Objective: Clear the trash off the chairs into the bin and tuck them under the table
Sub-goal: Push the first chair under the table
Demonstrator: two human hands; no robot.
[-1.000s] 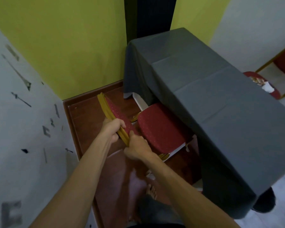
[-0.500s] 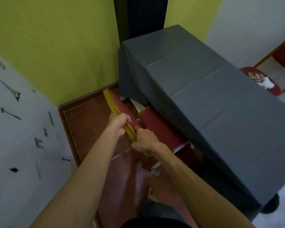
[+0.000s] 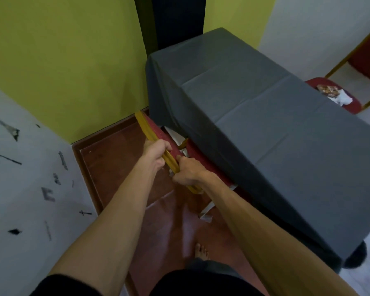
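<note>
Table (image 3: 265, 129) under grey plastic cloth, seat of near red-cushioned gold-framed chair (image 3: 158, 137) mostly tucked beneath. Left hand (image 3: 156, 154) and right hand (image 3: 188, 173) wrapped around backrest rail, fingers curled tight. Far right: second red chair (image 3: 355, 105), wrappers and tissue (image 3: 333, 94) uncleared. Bin unseen.

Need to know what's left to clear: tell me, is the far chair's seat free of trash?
No, a wrapper and crumpled white paper lie on the far chair's red seat beyond the table.
</note>
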